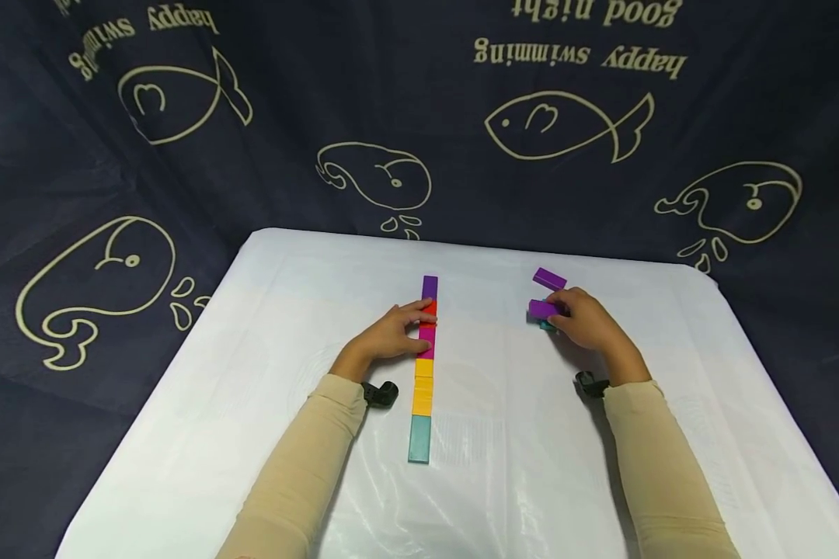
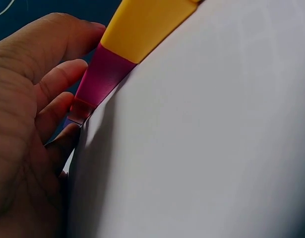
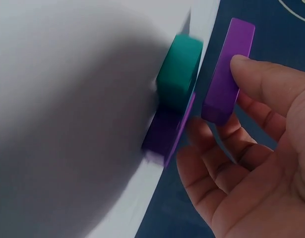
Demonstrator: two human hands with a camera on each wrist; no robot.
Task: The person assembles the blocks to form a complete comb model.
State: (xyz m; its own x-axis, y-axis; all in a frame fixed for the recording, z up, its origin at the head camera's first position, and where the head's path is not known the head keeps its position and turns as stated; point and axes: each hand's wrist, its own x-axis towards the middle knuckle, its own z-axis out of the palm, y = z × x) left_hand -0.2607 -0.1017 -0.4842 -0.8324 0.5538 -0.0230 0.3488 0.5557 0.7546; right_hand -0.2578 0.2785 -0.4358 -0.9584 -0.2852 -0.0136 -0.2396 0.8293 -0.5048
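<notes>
A straight row of coloured blocks runs away from me on the white table. From near to far it shows a teal block (image 1: 419, 440), yellow blocks (image 1: 422, 397), a magenta block (image 1: 426, 335), a red block (image 1: 430, 308) and a purple block (image 1: 429, 286). My left hand (image 1: 390, 334) rests at the row's left side, fingertips on the red and magenta blocks. Between thumb and fingers, my right hand (image 1: 587, 320) pinches another purple block (image 3: 227, 74). It is raised over a teal block (image 3: 180, 72) and beside a loose purple block (image 3: 166, 133).
The white-covered table (image 1: 489, 481) ends at a dark cloth (image 1: 454, 93) printed with fish, whales and lettering, which hangs behind it. The loose blocks lie toward the table's far right. A dark wrist camera (image 1: 381, 394) sits by the left sleeve.
</notes>
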